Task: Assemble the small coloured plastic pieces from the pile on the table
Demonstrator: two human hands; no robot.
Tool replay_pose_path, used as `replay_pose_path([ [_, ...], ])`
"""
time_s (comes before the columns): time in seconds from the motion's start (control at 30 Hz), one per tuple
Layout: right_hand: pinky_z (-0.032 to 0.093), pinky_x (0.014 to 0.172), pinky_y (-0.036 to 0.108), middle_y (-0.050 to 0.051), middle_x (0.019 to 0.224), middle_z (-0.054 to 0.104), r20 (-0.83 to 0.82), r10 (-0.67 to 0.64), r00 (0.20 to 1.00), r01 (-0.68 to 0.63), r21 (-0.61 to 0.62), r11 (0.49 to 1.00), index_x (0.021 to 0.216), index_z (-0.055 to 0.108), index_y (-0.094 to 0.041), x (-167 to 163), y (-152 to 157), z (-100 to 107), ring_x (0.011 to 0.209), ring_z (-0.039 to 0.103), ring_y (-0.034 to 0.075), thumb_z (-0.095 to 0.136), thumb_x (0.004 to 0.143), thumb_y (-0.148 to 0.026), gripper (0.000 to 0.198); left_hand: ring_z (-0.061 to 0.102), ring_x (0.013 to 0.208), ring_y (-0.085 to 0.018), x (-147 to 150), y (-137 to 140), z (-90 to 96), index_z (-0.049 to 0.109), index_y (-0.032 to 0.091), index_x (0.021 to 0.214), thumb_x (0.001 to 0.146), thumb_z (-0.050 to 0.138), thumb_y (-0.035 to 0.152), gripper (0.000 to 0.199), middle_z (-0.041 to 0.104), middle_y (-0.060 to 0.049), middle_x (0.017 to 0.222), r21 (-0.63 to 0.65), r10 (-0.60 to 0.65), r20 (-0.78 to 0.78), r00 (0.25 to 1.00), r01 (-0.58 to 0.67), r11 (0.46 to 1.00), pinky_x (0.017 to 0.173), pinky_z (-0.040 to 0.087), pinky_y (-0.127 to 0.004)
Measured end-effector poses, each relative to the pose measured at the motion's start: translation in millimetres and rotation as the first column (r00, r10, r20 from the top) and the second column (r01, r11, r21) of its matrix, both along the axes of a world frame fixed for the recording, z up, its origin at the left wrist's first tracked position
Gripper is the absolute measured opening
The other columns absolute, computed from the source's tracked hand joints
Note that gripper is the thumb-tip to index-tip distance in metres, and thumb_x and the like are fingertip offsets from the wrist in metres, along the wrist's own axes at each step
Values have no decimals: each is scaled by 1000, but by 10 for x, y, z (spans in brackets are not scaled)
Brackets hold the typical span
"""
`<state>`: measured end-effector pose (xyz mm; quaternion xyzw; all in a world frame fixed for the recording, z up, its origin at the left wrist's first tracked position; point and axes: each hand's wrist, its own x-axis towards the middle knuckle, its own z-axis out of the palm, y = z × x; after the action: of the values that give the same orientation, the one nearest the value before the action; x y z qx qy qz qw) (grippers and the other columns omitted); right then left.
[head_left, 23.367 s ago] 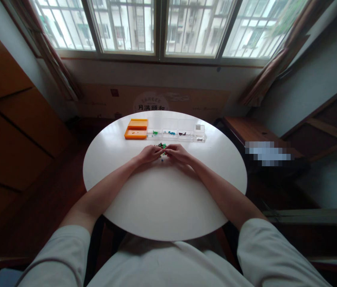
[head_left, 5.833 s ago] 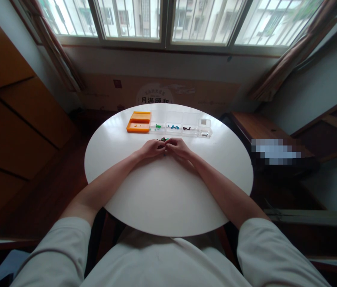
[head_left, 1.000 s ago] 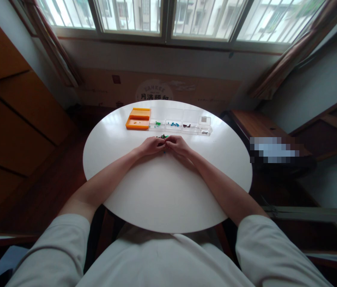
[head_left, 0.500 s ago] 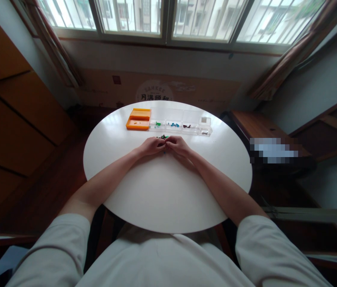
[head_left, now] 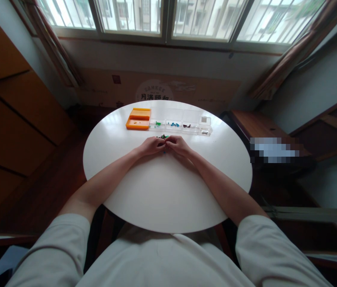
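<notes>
White tabletop (head_left: 168, 195): our left hand (head_left: 152, 145) and right hand (head_left: 178, 144) stay beside small pieces (head_left: 163, 136) — slow fingerwork, likely; grip closure, we can't tell.

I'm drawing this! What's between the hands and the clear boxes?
In the head view, a little heap of green and dark pieces, then bare white tabletop.

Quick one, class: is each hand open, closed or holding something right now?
Left hand: fingers curled; whether it holds anything cannot be told.
Right hand: fingers curled too; its hold cannot be told.
</notes>
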<state>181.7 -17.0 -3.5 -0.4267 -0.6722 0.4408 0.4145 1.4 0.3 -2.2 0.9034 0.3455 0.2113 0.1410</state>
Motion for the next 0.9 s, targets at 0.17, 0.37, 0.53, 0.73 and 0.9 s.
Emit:
replay_pose_path([
  [0.17, 47, 57, 23, 0, 64, 64, 3, 4, 1000, -4, 0, 1000, 77, 65, -14, 5, -2, 4, 57, 58, 11, 58, 68, -21, 13, 51, 59, -10, -5, 2, -1, 70, 17, 86, 87, 41, 46, 40, 66, -2, 70, -10, -7, 8, 1000, 7, 1000, 56, 29, -21],
  [0.37, 47, 58, 23, 1, 66, 65, 16, 4, 1000, -4, 18, 1000, 78, 65, -13, 8, 8, -19, 59, 58, 11, 57, 68, -21, 15, 50, 58, -10, -2, 1, -6, 69, 16, 80, 86, 42, 47, 42, 65, -2, 68, -12, 4, 20, 1000, -4, 1000, 56, 29, -21],
  [0.53, 46, 57, 23, 1, 66, 65, 31, 8, 999, -9, 41, 999, 78, 66, -13, 14, 19, -37, 59, 58, 11, 56, 68, -21, 16, 49, 57, -9, 1, -7, 2, 70, 16, 83, 86, 42, 45, 40, 65, -1, 67, -12, -1, 28, 1000, 2, 1000, 56, 29, -21],
  [0.73, 46, 58, 24, 1, 67, 65, 51, 10, 999, -13, 60, 998, 79, 66, -13, 22, 31, -51, 60, 58, 12, 56, 69, -23, 17, 50, 57, -9, 3, -1, -2, 69, 16, 83, 87, 42, 45, 40, 65, -1, 68, 3, 4, 1, 1000, -4, 1000, 55, 28, -20],
  [0.9, 46, 58, 25, 2, 67, 64, 50, 15, 999, -18, 60, 998, 80, 66, -12, 21, 38, -63, 60, 58, 13, 55, 68, -23, 20, 50, 58, -9, 0, -5, 0, 68, 16, 78, 87, 42, 45, 40, 65, -1, 68, 13, 4, 1, 1000, -4, 1000, 55, 29, -20],
])
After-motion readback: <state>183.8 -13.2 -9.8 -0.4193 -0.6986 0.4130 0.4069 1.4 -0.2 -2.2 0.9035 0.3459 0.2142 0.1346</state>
